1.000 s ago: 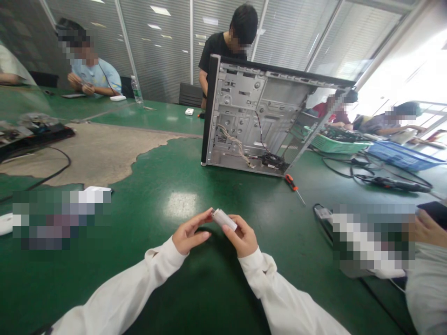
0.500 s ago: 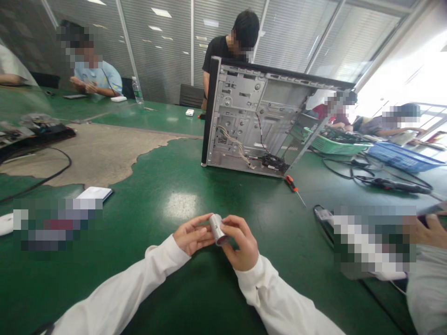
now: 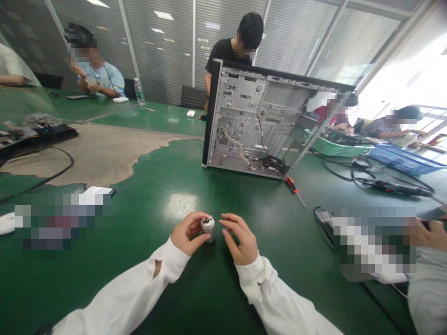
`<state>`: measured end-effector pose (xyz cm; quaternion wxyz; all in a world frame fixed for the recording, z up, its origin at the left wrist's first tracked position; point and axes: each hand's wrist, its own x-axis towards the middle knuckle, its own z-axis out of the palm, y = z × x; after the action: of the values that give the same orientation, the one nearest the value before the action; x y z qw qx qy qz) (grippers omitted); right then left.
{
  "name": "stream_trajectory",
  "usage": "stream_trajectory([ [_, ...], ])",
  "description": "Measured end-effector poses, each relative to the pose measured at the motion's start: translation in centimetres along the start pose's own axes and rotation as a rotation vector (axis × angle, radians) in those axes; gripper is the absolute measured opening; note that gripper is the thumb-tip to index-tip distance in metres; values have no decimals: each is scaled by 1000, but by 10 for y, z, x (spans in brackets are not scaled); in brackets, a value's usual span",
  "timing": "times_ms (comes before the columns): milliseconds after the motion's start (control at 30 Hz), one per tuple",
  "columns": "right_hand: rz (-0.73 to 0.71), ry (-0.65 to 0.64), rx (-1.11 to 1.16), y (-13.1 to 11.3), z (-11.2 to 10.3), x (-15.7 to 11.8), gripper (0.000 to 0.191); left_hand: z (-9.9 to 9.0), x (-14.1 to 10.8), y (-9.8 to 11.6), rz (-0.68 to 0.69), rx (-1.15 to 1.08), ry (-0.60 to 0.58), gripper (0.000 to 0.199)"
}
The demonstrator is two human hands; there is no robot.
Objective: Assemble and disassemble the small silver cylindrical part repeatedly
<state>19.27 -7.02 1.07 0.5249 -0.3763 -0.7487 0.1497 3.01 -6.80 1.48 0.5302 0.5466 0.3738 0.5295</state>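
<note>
A small silver cylinder (image 3: 208, 229) stands upright low in the middle of the view, its pale top with dark details facing up. My left hand (image 3: 190, 234) grips it from the left, thumb in front and fingers behind. Just right of the cylinder is my right hand (image 3: 240, 238), its fingers apart and curved, holding nothing. Both hands are over the green table (image 3: 150, 200). Beyond them stands an open computer case (image 3: 244, 118) with cables and a dark fan inside. An orange and black screwdriver (image 3: 292, 185) lies by its lower right corner.
Black cables (image 3: 352, 174), a green basket (image 3: 340, 148) and a blue basket (image 3: 407, 158) are on the right. Another person's hand (image 3: 436, 232) is at the right edge. A person in black (image 3: 223, 56) stands behind the case. Electronic parts (image 3: 38, 132) lie at the far left.
The cylinder has gone from tilted between both hands to upright in my left hand, slightly to the left. My right hand has let go of it and opened.
</note>
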Motion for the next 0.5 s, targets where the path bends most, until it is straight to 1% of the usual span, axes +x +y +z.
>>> stream_trajectory([
  [67,-7,11,32,3,1,0,20,-1,-1,1,64,139,-10,34],
  [167,14,11,56,4,0,1,15,-3,-1,1,71,260,-3,39],
  [200,12,7,60,4,0,1,16,-3,0,-1,59,278,17,41],
  [333,-22,-13,93,4,0,2,35,-4,4,-6,40,387,96,44],
  [400,-12,-18,106,4,0,2,37,-5,5,-7,69,497,76,44],
  [500,47,-11,108,3,2,2,28,-8,5,-8,107,632,14,41],
])
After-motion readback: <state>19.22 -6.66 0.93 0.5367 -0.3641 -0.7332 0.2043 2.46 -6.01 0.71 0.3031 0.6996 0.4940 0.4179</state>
